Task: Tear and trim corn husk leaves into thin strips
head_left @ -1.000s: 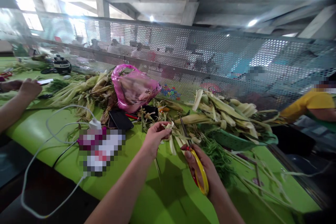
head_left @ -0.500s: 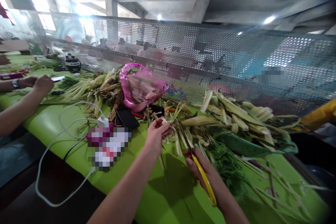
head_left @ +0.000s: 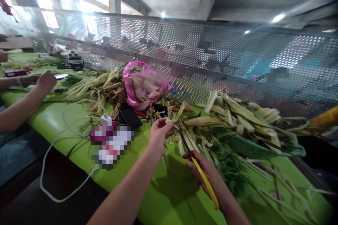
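Note:
My left hand pinches a small bundle of pale corn husk strips between thumb and fingers above the green table. My right hand is wrapped around long-nose pliers with a yellow handle. Their thin dark jaws point up and away toward the husk strips near my left hand; whether the tips touch them I cannot tell. Loose dried husks lie just beyond both hands. Feathery green sprigs spread to the right of my right hand.
A pink plastic bag and a black phone lie beyond my left hand. White cables hang over the table edge. A husk pile fills a green tray. A perforated metal screen stands behind. Another person's hands are at left.
The view has shifted slightly, so most things sit a little further right. Both hands keep their grips, and the pliers have barely moved relative to the husk strips.

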A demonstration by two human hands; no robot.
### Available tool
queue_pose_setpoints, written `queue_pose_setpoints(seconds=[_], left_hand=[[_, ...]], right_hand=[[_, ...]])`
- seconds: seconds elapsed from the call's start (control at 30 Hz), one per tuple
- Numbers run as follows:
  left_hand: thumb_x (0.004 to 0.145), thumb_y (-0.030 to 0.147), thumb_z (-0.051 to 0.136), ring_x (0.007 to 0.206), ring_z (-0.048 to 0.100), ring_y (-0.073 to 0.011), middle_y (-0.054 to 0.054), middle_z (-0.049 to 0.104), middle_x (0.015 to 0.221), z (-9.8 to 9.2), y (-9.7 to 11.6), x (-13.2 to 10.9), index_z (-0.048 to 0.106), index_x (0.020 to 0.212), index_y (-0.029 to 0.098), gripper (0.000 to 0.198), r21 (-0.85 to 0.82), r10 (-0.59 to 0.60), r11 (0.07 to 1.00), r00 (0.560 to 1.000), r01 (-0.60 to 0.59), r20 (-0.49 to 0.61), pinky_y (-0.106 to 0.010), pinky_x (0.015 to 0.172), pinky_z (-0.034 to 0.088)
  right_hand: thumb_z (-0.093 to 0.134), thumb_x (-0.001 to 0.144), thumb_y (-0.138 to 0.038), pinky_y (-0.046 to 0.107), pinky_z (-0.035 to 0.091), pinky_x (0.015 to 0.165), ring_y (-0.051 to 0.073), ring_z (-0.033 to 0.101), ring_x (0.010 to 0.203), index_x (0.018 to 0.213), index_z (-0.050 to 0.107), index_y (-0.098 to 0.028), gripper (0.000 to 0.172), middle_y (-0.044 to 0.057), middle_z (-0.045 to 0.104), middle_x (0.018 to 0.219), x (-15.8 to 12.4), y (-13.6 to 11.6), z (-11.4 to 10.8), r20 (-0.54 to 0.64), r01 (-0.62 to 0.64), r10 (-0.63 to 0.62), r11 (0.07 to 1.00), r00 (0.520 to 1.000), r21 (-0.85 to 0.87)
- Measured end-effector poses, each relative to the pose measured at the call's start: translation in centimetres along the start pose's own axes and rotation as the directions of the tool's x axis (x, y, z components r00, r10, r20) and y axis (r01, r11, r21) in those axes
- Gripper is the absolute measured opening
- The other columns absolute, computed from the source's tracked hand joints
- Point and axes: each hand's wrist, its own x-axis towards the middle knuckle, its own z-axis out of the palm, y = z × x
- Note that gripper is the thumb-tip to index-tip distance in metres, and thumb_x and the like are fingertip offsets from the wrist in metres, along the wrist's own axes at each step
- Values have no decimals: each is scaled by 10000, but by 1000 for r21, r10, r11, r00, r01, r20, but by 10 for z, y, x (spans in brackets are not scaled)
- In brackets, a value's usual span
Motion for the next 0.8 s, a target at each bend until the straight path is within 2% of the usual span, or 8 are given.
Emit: queue_pose_setpoints(seconds=[0.13, 0.23, 0.4, 0.63, 0.8], left_hand=[[623, 143, 792, 656, 651, -122, -5, 620, 757, 0, 0, -1, 552, 881, 155, 352, 4, -3, 1000, 1000, 3, -2, -212, 563, 518], [617, 159, 798, 660, 650, -122, -4, 618, 756, 1, 0, -1, 556, 876, 155, 354, 7, 0, 1000, 1000, 0, 6, -215, 575, 516], [607, 168, 805, 660, 645, -123, -3, 620, 756, 2, 1, -2, 554, 869, 156, 363, 5, -6, 1000, 1000, 6, 5, -225, 592, 514], [613, 143, 791, 655, 611, -108, -2, 608, 769, 0, 0, -1, 561, 852, 158, 332, 0, 2, 1000, 1000, -2, -23, -228, 585, 518], [611, 128, 789, 663, 607, -99, -2, 592, 773, 1, 0, -2, 565, 863, 149, 339, 0, -10, 1000, 1000, 10, -24, -202, 573, 515]], right_hand=[[602, 735, -598, 263, 408, 494, 190, 578, 622, 881, 618, -212, 413, 20, 584, 707, 1, 6, 6, -72, -26, 31, 998, 997, 64], [594, 736, -596, 259, 391, 467, 191, 578, 597, 882, 632, -219, 406, 26, 583, 685, 2, 9, 7, -84, -28, 35, 997, 996, 77], [630, 717, -579, 269, 397, 476, 215, 593, 626, 849, 639, -232, 372, 26, 585, 675, 2, 8, 8, -113, -25, 39, 992, 993, 121], [607, 720, -597, 296, 439, 547, 241, 611, 716, 847, 640, -237, 383, 43, 625, 745, 1, 3, 9, -133, 4, 7, 996, 991, 84], [611, 712, -589, 283, 444, 542, 225, 607, 696, 828, 644, -225, 383, 34, 621, 744, 2, 1, 9, -134, -5, 17, 996, 991, 87]])
